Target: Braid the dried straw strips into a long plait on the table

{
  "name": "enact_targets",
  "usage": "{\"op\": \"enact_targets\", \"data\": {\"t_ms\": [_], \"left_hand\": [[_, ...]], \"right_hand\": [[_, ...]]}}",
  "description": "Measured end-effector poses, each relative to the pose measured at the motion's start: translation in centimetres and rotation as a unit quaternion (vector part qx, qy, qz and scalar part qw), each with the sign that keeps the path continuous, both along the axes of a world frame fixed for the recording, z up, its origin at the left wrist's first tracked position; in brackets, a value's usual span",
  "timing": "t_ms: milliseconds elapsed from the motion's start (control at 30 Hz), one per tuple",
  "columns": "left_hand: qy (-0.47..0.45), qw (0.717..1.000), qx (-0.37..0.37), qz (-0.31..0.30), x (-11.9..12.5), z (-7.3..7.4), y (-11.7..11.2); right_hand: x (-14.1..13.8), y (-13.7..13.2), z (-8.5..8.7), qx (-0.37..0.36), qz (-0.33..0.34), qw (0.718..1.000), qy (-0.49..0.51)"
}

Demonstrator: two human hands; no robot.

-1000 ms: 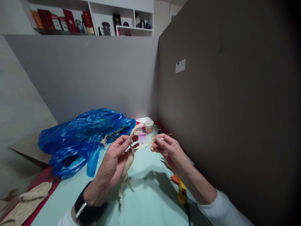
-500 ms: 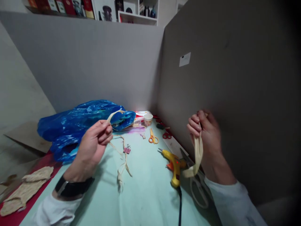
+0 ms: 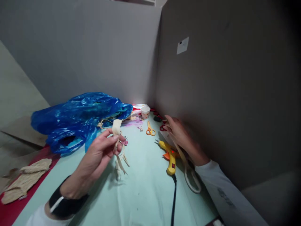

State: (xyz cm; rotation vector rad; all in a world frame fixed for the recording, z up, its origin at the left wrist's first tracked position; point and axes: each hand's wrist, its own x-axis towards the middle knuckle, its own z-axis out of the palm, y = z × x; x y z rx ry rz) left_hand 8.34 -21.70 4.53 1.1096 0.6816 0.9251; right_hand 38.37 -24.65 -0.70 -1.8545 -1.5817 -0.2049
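Note:
My left hand point(image 3: 105, 146) pinches a flat cream fabric strip point(image 3: 117, 127), one end folded up above the fingertips. Below and behind that hand, a twisted cream cord point(image 3: 124, 157) with frayed ends lies by a pink binder clip point(image 3: 124, 142). At the right, my right hand point(image 3: 177, 130) is slightly blurred, its fingers bent around another cream strip point(image 3: 176, 146) that trails down its near side. It is close to the red-handled scissors point(image 3: 162, 127). Just below it rests a yellow hot glue gun point(image 3: 171, 157) with a red light, beside large scissors with a pale handle point(image 3: 193, 180).
A blue plastic bag point(image 3: 80, 116) fills the back left. Orange scissors point(image 3: 150, 129) and a paper cup point(image 3: 145, 112) stand toward the back. Grey partitions point(image 3: 199, 78) close off the back and right. A cream knotted piece point(image 3: 30, 177) lies at left. The glue gun's cord point(image 3: 174, 197) runs toward me.
My view has tilted down. My right hand has moved left and forward, lowering toward the table. My left hand has shifted right and down, still holding its strip.

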Motion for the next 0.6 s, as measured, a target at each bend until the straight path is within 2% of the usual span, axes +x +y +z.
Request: {"op": "enact_targets", "data": {"t_ms": [100, 133, 200, 233, 267, 333, 367, 433, 533, 600], "left_hand": [[0.025, 0.999, 0.028, -0.022, 0.1, -0.5, -0.8], [0.032, 0.999, 0.034, -0.025, 0.2, -0.7, -1.1], [0.043, 0.997, 0.051, -0.026, 0.6, -1.1, -1.6], [0.05, 0.996, 0.061, -0.026, 0.8, -1.3, -1.9], [0.059, 0.995, 0.074, -0.029, 1.1, -1.5, -2.1], [0.081, 0.992, 0.087, -0.044, 1.4, -1.7, -2.8], [0.094, 0.991, 0.084, -0.053, 1.5, -1.8, -3.1], [0.117, 0.989, 0.065, -0.066, 1.5, -2.1, -3.7], [0.13, 0.988, 0.038, -0.069, 1.0, -2.7, -4.2], [0.131, 0.989, 0.02, -0.071, 0.6, -3.4, -4.6]], "right_hand": [[-1.9, -1.0, 1.7, 0.038, -0.04, 0.998, -0.028], [-3.0, -1.5, 2.3, 0.037, -0.018, 0.999, -0.008], [-5.7, -2.5, 3.6, -0.002, 0.102, 0.988, 0.118], [-7.2, -2.9, 4.0, -0.044, 0.181, 0.962, 0.198], [-8.7, -3.2, 4.2, -0.081, 0.257, 0.925, 0.267], [-11.4, -3.3, 4.2, -0.101, 0.352, 0.851, 0.375], [-12.4, -3.2, 4.0, -0.093, 0.373, 0.818, 0.428], [-13.8, -2.8, 3.5, -0.052, 0.368, 0.773, 0.514], [-14.6, -2.3, 3.1, 0.0, 0.326, 0.74, 0.588], [-14.8, -2.2, 3.1, 0.003, 0.316, 0.721, 0.617]]}}
